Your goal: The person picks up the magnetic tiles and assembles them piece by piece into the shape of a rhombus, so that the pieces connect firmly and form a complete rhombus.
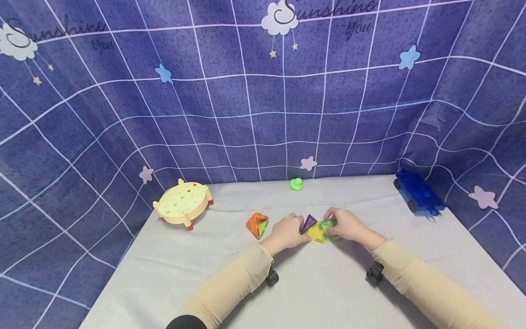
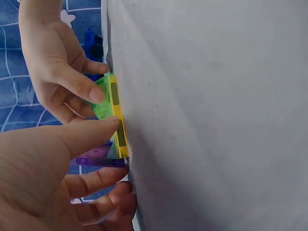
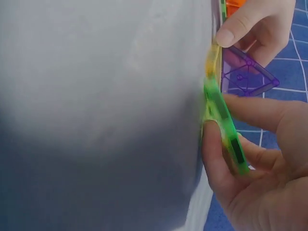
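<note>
My left hand (image 1: 287,232) holds a purple triangular magnetic tile (image 1: 309,222) and a yellow triangular magnetic tile (image 1: 317,233). In the left wrist view its thumb presses the yellow tile's edge (image 2: 115,94), while its fingers lie beside the upright purple tile (image 2: 98,161). From the other side my right hand (image 1: 346,224) pinches a green magnetic tile (image 1: 327,225) between thumb and fingers. The green tile (image 3: 226,125) meets the yellow one and looks tilted in the right wrist view; the purple tile (image 3: 250,77) stands beyond. Fingers partly hide the tiles.
An orange-and-green magnetic-tile shape (image 1: 257,225) lies left of my left hand. Farther back are a cream round toy with short legs (image 1: 182,203), a green rubber duck (image 1: 297,184) and a blue toy car (image 1: 419,192). A blue patterned curtain (image 1: 263,100) borders the table (image 1: 316,292).
</note>
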A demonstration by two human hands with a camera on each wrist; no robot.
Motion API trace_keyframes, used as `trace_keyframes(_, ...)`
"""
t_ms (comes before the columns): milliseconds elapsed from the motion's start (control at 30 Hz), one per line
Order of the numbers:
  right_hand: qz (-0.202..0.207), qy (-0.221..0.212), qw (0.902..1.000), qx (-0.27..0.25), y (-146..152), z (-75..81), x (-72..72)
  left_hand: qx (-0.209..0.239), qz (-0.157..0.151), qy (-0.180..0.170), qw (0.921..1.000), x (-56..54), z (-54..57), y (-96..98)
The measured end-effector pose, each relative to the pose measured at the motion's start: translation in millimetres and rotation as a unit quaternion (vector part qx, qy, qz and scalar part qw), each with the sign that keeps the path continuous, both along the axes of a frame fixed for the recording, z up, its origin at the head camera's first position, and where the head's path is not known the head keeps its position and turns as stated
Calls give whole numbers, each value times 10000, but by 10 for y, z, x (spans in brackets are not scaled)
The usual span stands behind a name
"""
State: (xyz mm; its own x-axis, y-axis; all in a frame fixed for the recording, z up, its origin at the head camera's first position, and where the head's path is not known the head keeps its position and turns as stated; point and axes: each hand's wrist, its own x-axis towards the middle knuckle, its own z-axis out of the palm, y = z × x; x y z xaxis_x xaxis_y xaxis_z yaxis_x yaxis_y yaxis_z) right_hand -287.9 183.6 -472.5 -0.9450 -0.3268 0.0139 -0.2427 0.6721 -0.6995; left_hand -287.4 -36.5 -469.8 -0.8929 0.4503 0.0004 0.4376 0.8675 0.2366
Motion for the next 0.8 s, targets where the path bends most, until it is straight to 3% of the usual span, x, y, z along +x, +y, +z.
trace_keyframes(467,941,964,9904,308,42,65,-36,65,-87,42,9999,-13,5,-16)
trace_keyframes(800,1417,494,9886,-87,17,56,-54,69,-170,17,9998,-16,-5,-14)
